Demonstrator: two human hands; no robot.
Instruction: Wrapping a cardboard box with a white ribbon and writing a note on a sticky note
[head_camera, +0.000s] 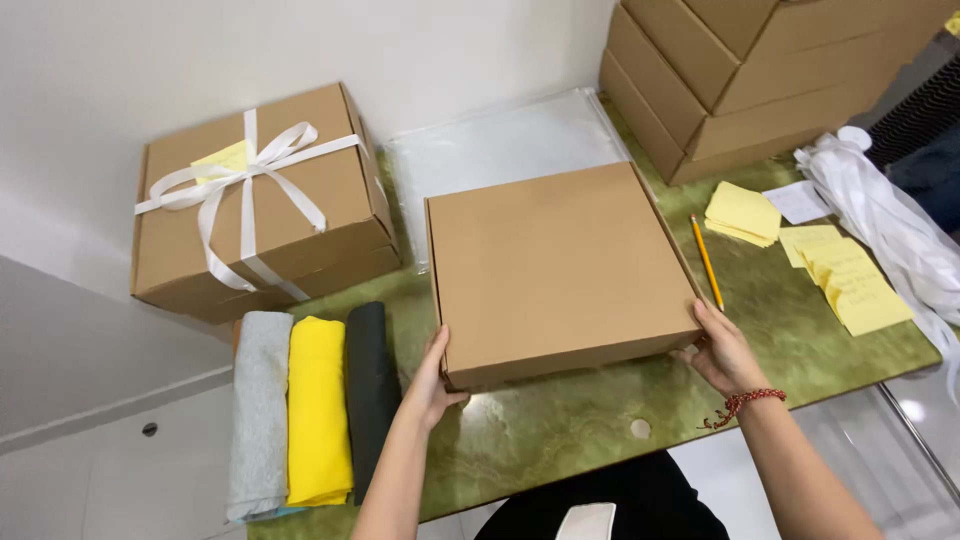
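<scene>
I see both hands on a flat square brown cardboard box (560, 270) at the middle of the frame, its lid closed, resting on the green marbled table (560, 420). My left hand (432, 382) grips the box's lower left corner, its fingers (436, 352) wrapped on the side edge with the thumb below. My right hand (722, 352) clasps the lower right corner, fingers (703, 318) pressed to the side wall; a red braided bracelet (745, 402) sits on that wrist.

At the lower left, just beside the box, lie 3 folded garments side by side: a grey one (260, 410), a yellow one (317, 410) and a dark one (370, 385). At the upper left stands a brown cardboard box tied with white ribbon (255, 200). Behind the held box lies a clear plastic bag (505, 140). At the upper right is a stack of plain cardboard boxes (740, 70). Right of the held box lie a yellow pencil (706, 262), yellow sticky notes (742, 212) and loose white ribbon (890, 220).
</scene>
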